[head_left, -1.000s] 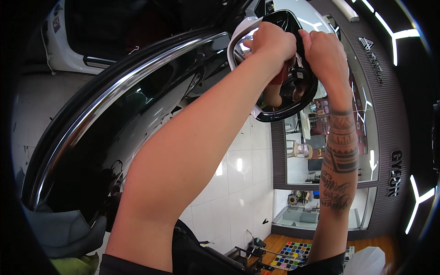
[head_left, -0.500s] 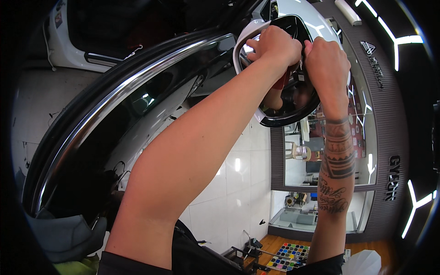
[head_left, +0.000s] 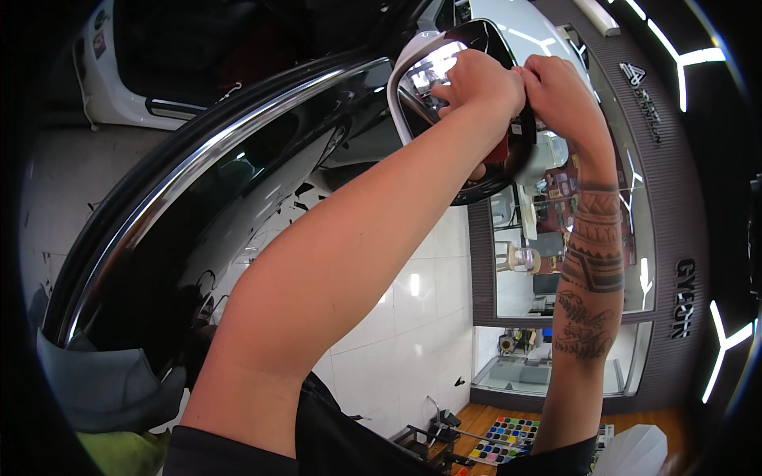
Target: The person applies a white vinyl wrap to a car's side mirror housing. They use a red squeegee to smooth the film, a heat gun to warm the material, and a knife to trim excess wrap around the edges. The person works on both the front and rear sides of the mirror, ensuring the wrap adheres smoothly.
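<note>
Side mirror (head_left: 425, 71), white housing with glossy black edge, stood at top centre, beyond a car door's dark window (head_left: 254, 170) and chrome trim (head_left: 171, 202); left hand (head_left: 488, 83) lay across the mirror's front, fingers bent; its grip faced away, so couldn't tell whether it was clamped on anything; right hand (head_left: 562, 99) sat at the mirror's outer edge, fingers curled, thumb side right by the left hand; its grip was partly hidden too, contents couldn't be told; dark red patch (head_left: 498, 151) showed below the left wrist, object or reflection unclear.

Writing: raised black letters (head_left: 684, 297) on the ribbed wall (head_left: 675, 206), turned sideways; second sign (head_left: 641, 103) higher up, angular emblem plus smaller letters; tattooed script and patterned bands on the right forearm (head_left: 589, 262).

Around: grey cloth (head_left: 111, 389) over green fabric (head_left: 123, 452) lower left; multicoloured swatch board (head_left: 504, 440) lower right; pale tiled floor (head_left: 413, 278) between.
</note>
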### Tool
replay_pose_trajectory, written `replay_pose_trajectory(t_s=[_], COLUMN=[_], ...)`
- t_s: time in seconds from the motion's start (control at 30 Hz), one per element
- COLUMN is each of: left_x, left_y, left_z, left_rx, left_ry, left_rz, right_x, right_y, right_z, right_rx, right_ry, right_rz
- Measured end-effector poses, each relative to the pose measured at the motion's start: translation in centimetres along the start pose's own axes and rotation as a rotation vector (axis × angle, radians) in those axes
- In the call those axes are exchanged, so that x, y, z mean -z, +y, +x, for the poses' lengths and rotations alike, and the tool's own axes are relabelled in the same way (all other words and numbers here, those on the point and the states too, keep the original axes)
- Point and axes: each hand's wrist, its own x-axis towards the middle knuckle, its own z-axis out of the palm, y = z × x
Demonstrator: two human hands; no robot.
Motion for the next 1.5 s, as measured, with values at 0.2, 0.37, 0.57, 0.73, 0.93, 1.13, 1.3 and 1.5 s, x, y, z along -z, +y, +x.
replay_pose_trajectory(t_s=[0.2,0.37,0.57,0.73,0.93,1.13,1.3,1.5], left_x=[-0.3,-0.6,0.0,0.3,0.3,0.6,0.2,3.4], left_y=[-0.1,-0.2,-1.0,-0.7,0.1,-1.4,-1.0,-2.2], left_z=[-0.2,-0.9,0.0,0.1,0.9,5.7,5.0,1.8], left_rx=[0.006,0.006,0.030,0.070,0.123,0.158,0.116,0.228], left_ry=[0.002,0.018,0.037,-0.002,-0.014,-0.338,-0.224,-0.517], left_rz=[-0.089,-0.157,-0.263,-0.217,-0.124,-0.249,-0.231,-0.603], right_x=[-0.3,-2.1,-2.0,-3.0,-3.0,-3.2,-3.0,-3.3], right_y=[0.1,0.5,-2.4,-2.5,-2.5,-3.2,-2.9,-2.5], right_z=[-0.2,-1.1,-1.8,-1.5,-1.3,-0.8,0.1,-0.2], right_rx=[-0.033,-0.024,-0.078,-0.064,-0.083,-0.133,-0.133,-0.170], right_ry=[0.036,0.235,0.234,0.288,0.298,0.339,0.283,0.249], right_rz=[-0.056,-0.155,-0.273,-0.389,-0.397,-0.427,-0.459,-0.460])
